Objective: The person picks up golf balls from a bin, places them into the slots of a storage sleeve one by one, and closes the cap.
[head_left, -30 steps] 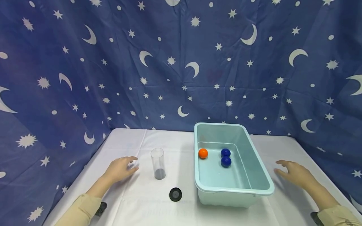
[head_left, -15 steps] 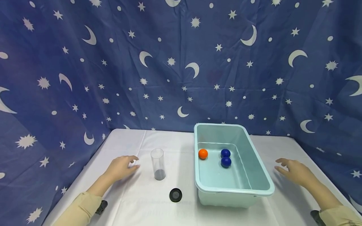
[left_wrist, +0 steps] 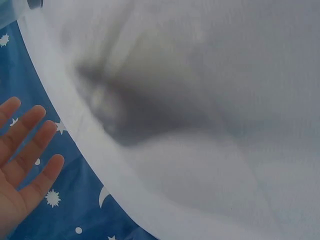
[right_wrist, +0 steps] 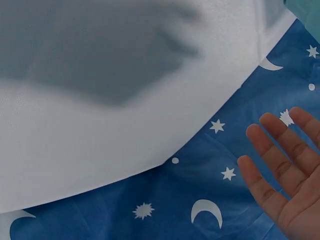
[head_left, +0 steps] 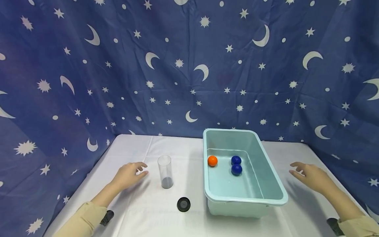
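Observation:
My left hand (head_left: 128, 176) hovers above the white cloth, left of a clear cylinder (head_left: 165, 171) that stands upright with a grey bottom. Its fingers are spread and hold nothing, as the left wrist view shows. Over the right side of the table is my right hand (head_left: 314, 177), fingers loosely extended and apart from the light-green bin (head_left: 245, 198). Inside that bin lie an orange ball (head_left: 212, 161) at the left and two dark blue balls, one behind (head_left: 236, 160) and one in front (head_left: 236, 170). A black round disc (head_left: 183, 204) lies flat, nearer me than the cylinder.
The white-covered table (head_left: 154, 220) has rounded far corners. Behind it and at both sides hangs a blue curtain (head_left: 177, 82) with moons and stars. The bin's walls rise well above the balls.
My left hand has drifted slightly toward the cylinder, and my right hand has risen slightly and shifted right. The cylinder, disc, bin and balls stay in place.

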`<control>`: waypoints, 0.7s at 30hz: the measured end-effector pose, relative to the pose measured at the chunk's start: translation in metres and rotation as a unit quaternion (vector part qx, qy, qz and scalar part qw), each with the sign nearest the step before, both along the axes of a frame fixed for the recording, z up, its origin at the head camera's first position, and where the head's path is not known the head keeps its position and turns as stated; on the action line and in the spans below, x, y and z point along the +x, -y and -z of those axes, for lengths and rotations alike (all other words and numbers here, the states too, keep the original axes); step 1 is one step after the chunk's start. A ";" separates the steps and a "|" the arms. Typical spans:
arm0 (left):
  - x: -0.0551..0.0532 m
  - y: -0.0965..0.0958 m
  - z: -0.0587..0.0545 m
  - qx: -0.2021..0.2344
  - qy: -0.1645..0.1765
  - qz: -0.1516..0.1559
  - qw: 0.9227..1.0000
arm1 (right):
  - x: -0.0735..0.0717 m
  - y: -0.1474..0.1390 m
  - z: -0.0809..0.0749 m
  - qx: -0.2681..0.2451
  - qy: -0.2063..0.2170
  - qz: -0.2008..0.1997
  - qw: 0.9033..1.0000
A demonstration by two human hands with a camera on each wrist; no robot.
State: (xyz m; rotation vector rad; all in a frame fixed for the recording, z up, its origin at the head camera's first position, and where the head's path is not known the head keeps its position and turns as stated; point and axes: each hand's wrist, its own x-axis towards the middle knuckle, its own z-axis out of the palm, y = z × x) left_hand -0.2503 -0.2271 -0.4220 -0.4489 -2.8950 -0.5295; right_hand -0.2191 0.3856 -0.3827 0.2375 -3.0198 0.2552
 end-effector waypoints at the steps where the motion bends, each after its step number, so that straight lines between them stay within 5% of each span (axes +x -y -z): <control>1: 0.000 -0.001 -0.001 0.010 0.000 -0.002 1.000 | 0.000 0.000 -0.001 0.000 0.001 0.001 1.000; 10: 0.002 -0.003 -0.004 0.102 0.036 0.024 0.994 | 0.002 0.007 -0.012 -0.020 -0.015 -0.003 1.000; 21: 0.002 -0.007 0.001 0.191 0.078 0.058 0.977 | 0.004 0.017 -0.034 -0.023 -0.032 -0.016 0.999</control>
